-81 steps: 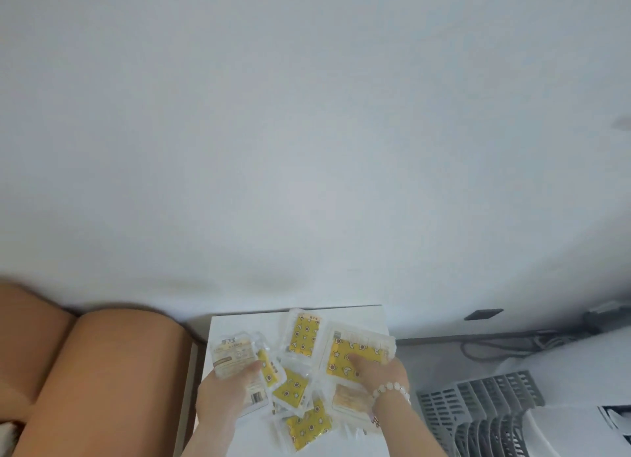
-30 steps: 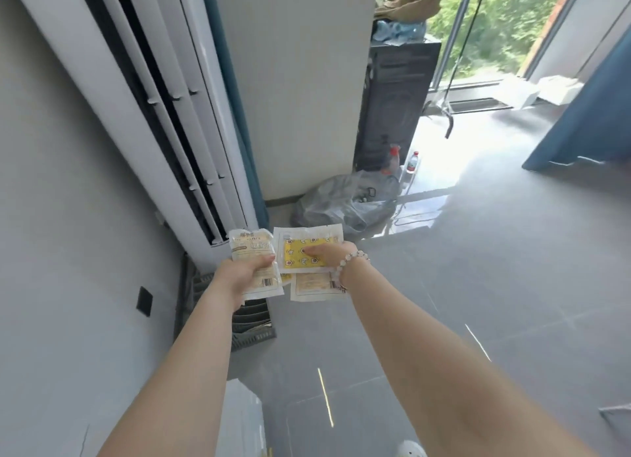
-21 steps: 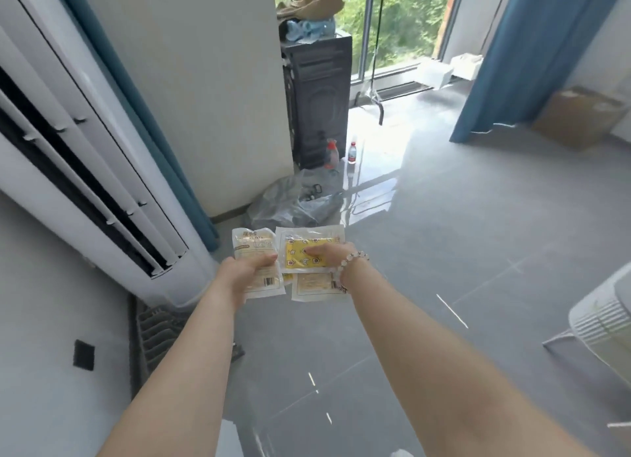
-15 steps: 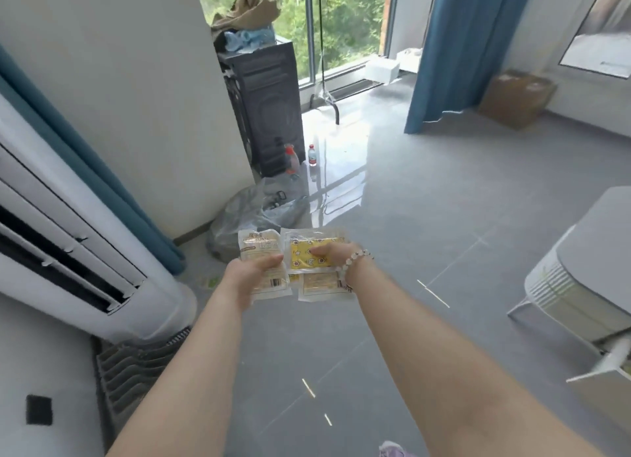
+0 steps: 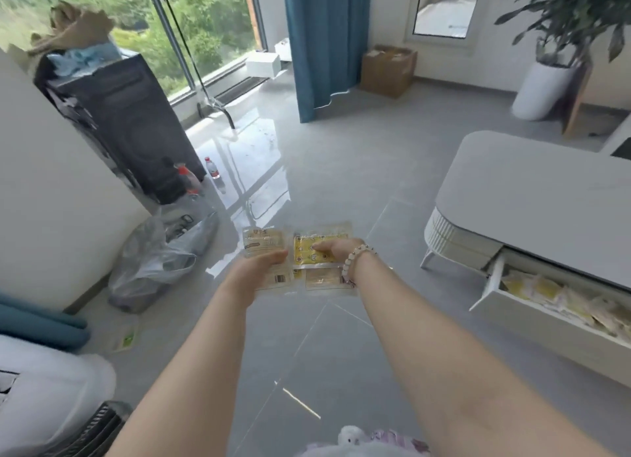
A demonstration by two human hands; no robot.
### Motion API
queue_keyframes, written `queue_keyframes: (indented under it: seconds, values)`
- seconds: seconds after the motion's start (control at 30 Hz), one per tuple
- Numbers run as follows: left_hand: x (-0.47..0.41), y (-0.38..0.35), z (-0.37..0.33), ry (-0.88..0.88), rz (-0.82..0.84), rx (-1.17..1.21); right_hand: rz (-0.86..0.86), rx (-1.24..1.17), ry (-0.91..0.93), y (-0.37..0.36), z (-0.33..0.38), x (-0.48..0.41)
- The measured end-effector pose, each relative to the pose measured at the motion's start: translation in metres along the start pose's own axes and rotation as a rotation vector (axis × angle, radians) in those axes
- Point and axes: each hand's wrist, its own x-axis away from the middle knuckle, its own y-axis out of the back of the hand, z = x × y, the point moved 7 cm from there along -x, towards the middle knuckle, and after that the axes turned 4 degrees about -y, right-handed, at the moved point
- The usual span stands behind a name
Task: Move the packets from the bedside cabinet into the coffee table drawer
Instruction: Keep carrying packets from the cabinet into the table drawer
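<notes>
Both arms are stretched out in front of me over the grey floor. My left hand grips a pale beige packet with a barcode. My right hand, with a bead bracelet at the wrist, holds a yellow-printed clear packet with another beige packet under it. At the right stands the white coffee table. Its drawer is pulled open and holds several yellow and beige packets. The bedside cabinet is out of view.
A grey plastic bag and bottles lie on the floor at the left by a black box. A blue curtain, a cardboard box and a potted plant stand at the back. A white appliance sits bottom left.
The packets were lifted off the bedside cabinet. My view has swung right across the room, past the air conditioner, and the coffee table with its open drawer has come into view. Both hands keep their grip.
</notes>
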Motion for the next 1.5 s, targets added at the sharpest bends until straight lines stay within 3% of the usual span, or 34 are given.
queue_keyframes:
  seconds: [0.33, 0.77, 1.17, 1.5]
  values:
    - [-0.019, -0.127, -0.005, 0.064, 0.157, -0.146, -0.164, -0.177, -0.016, 0.127, -0.020, -0.005]
    - [-0.049, -0.315, -0.010, 0.079, 0.566, -0.371, -0.404, -0.372, -0.102, 0.269, -0.044, -0.003]
    - [-0.078, -0.445, -0.038, 0.055, 0.819, -0.532, -0.592, -0.525, -0.171, 0.343, -0.022, -0.016]
    - [-0.062, -0.521, -0.010, 0.094, 0.976, -0.644, -0.775, -0.783, -0.294, 0.390, -0.061, -0.007]
